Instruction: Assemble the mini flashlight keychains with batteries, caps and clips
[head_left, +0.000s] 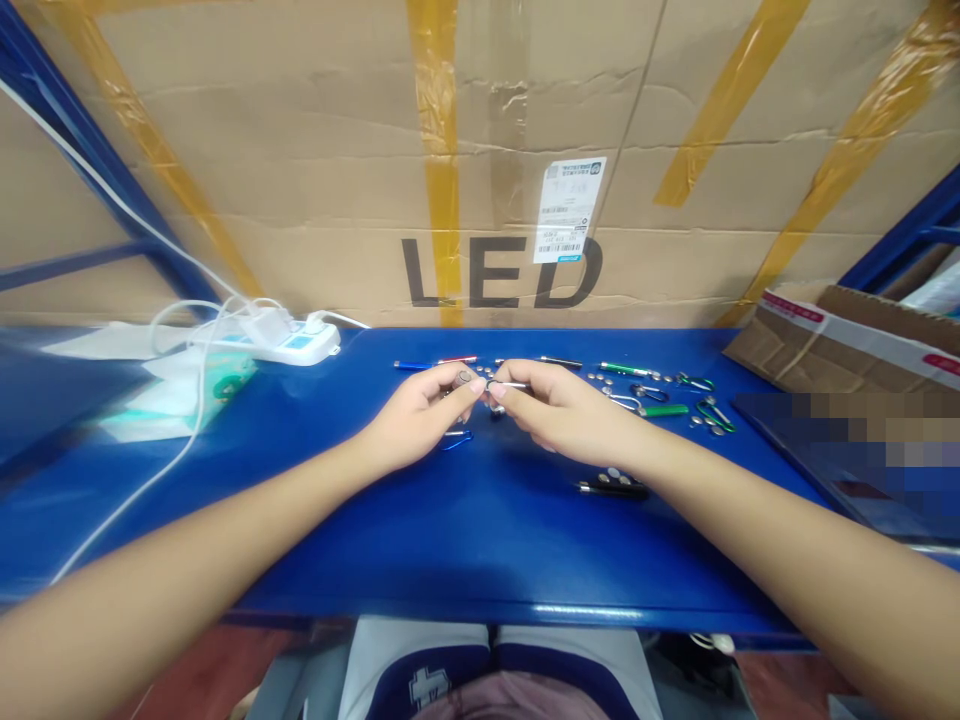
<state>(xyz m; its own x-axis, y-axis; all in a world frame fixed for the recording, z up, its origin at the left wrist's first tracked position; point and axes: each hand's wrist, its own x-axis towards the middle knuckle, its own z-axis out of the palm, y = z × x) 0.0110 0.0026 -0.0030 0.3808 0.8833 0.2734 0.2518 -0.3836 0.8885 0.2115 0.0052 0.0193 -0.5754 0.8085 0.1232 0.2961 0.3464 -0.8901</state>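
My left hand (420, 412) and my right hand (562, 405) meet above the middle of the blue table, both with thumb and fingers pinched. A small round metal disc like a button cell (465, 377) shows at my left fingertips. Between my right thumb and fingers is a slim silvery piece (513, 385) with a dark end facing the left hand; its exact kind is too small to tell. Under the left hand lies a blue carabiner (459, 440). Nearer to me, beside my right forearm, a black pen-like tube (611, 489) lies with several small round discs (613, 474).
Behind the hands lie green pen-like tubes (626, 369), green carabiners (716, 414) and loose discs. A white power strip (300, 345) with cables stands left on the blue table (315, 540). A large cardboard box (337, 180) backs the table; an open carton (825, 335) stands right.
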